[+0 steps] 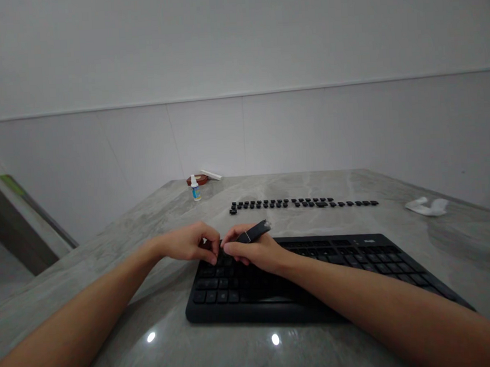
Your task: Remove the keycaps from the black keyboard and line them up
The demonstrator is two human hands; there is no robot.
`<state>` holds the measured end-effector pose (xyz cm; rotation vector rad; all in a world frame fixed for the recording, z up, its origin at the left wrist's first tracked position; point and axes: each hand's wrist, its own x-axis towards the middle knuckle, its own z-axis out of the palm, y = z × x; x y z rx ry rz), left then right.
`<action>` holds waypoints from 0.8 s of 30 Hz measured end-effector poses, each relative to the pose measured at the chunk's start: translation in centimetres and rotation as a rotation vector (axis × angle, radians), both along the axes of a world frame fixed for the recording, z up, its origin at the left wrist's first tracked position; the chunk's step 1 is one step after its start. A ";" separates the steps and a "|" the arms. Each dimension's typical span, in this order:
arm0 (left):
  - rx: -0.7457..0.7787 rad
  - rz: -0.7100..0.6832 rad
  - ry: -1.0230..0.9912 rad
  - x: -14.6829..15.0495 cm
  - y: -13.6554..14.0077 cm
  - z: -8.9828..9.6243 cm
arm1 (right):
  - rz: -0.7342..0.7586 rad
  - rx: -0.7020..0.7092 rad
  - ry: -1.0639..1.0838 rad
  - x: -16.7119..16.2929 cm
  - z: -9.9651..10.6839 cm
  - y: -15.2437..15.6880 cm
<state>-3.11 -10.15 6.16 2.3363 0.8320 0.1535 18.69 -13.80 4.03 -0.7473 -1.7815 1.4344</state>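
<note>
Centrally, the keyboard (272,312) lies flat on a grey marbled table (470,248), its long near edge facing the wearer and its right end partly covered by the right forearm. The left hand (194,243) is at the keyboard's far left corner, with its fingers curled and the thumb and forefinger drawn close together over the keys; whether anything is pinched between them cannot be told. The right hand (260,253), just beside it, grips a black tool (251,234), which slants upward to the right out of the fist; its lower end is hidden by the fingers. Keys at the near left corner are plainly visible, while those under the hands are dark and hard to make out.

Beyond the keyboard, small black keycaps (278,203) are set out on the table in roughly two lines, the nearer one running farther to the right. Farther back on the left stands an upright white bottle (195,190) with a blue label; close behind it are a red-brown object (202,180) and a white strip (211,175). At right, well apart from the keyboard, lies a crumpled white item (429,209). A pale wall (238,52) closes the background.
</note>
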 end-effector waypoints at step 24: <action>-0.034 -0.090 0.024 -0.2 -0.2 0.7 | 0.101 0.145 -0.024 0.1 0.3 -0.7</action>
